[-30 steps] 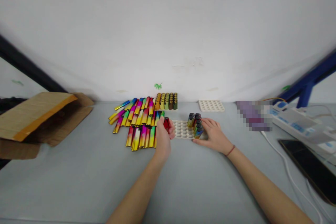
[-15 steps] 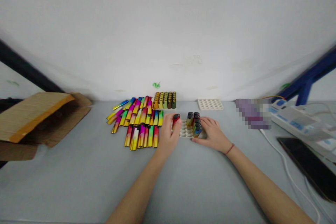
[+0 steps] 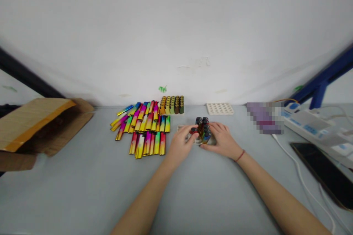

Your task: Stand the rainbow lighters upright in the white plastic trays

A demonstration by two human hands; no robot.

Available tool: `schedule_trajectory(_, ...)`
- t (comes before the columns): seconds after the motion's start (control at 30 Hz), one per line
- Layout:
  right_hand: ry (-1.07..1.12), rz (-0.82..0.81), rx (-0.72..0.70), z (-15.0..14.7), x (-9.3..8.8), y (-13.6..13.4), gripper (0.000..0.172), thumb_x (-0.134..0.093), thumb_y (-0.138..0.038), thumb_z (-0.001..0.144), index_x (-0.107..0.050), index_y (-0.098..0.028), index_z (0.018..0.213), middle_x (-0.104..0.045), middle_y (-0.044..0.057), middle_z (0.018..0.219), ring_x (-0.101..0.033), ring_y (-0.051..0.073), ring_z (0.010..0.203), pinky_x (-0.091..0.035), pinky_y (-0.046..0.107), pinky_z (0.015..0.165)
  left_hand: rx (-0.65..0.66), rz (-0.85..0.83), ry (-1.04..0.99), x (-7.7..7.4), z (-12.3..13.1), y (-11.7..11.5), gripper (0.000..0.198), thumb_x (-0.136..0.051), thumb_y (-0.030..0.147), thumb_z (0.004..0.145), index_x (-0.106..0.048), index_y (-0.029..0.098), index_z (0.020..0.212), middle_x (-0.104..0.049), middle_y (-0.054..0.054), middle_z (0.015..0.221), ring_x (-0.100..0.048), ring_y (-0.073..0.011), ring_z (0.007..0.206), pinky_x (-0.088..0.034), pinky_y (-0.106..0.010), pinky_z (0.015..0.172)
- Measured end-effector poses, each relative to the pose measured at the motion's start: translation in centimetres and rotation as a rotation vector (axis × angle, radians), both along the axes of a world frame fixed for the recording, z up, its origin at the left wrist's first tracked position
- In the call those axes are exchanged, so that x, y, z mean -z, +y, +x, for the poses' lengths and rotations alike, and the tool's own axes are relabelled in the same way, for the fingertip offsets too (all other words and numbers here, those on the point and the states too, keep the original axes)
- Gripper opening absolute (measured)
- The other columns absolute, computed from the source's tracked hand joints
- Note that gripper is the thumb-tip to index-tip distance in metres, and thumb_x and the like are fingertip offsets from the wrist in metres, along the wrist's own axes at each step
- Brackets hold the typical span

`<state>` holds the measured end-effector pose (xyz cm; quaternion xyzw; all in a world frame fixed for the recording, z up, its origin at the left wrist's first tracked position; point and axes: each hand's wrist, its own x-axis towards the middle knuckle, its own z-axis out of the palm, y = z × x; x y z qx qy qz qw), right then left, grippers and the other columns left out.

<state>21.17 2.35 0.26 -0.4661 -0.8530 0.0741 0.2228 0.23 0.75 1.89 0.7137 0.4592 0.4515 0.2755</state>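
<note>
On the pale grey tabletop [image 3: 79,198]: an open brown cardboard box [image 3: 35,128] sits far left; a white power strip [image 3: 311,128] and a black phone [image 3: 322,169] lie right, near a pixelated purple object [image 3: 264,118].
Loose group: glossy rainbow-gradient lighters [image 3: 146,128] lie flat left of the hands, roughly thirty-five behind and seven in front, too overlapped to count exactly.
Back row: about ten gold-and-olive lighters [image 3: 172,105] stand packed together; one cream socketed tray [image 3: 220,108] lies to their right.
Hand-side tray: a white socketed tray [image 3: 180,127] lies under both hands, mostly hidden.
Standing group: about eight upright dark-capped lighters [image 3: 202,128] stand in that tray, in two columns.
Left hand [image 3: 179,147]: its fingers pinch one red-capped lighter [image 3: 194,130], tilted just beside the group, above the tray.
Right hand [image 3: 223,141]: cupped against the group's right side, apart from the left hand.
Handling: a base held square over its socket, with neighbours steadied, should seat cleanly.
</note>
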Motion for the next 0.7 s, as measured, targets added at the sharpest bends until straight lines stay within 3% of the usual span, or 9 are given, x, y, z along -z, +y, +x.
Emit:
schedule_trajectory(0.37, -0.007, 0.016, 0.006, 0.07, 0.24, 0.01, 0.069, -0.07, -0.059, 0.078, -0.055, -0.016, 0.131, -0.062, 0.017, 0.128, -0.053, 0.035, 0.119, -0.04, 0.049, 0.098, -0.061, 0.062, 0.111, -0.23, 0.26, -0.1, 0.028, -0.061, 0.026, 0.09, -0.061, 0.022, 0.118, -0.074, -0.005, 0.107, -0.071, -0.0193, 0.094, -0.053, -0.035, 0.09)
schedule_trajectory(0.5, -0.007, 0.013, 0.01, 0.04, 0.2, 0.0, 0.07, -0.07, -0.059, 0.078, -0.055, -0.016, 0.131, -0.062, 0.017, 0.128, -0.053, 0.036, 0.119, -0.041, 0.05, 0.098, -0.114, 0.1, 0.159, -0.07, 0.32, -0.25, 0.023, -0.063, 0.023, 0.088, -0.06, 0.021, 0.111, -0.074, -0.003, 0.098, -0.071, -0.0192, 0.09, -0.054, -0.035, 0.086)
schedule_trajectory(0.7, -0.002, 0.015, 0.006, 0.1, 0.27, 0.01, 0.069, -0.069, -0.06, 0.079, -0.055, -0.019, 0.132, -0.063, 0.017, 0.128, -0.054, 0.036, 0.117, -0.041, 0.05, 0.096, -0.104, 0.218, 0.304, -0.57, 0.2, -0.38, 0.023, -0.056, 0.019, 0.092, -0.064, 0.022, 0.113, -0.072, -0.006, 0.107, -0.068, -0.0206, 0.102, -0.053, -0.037, 0.091)
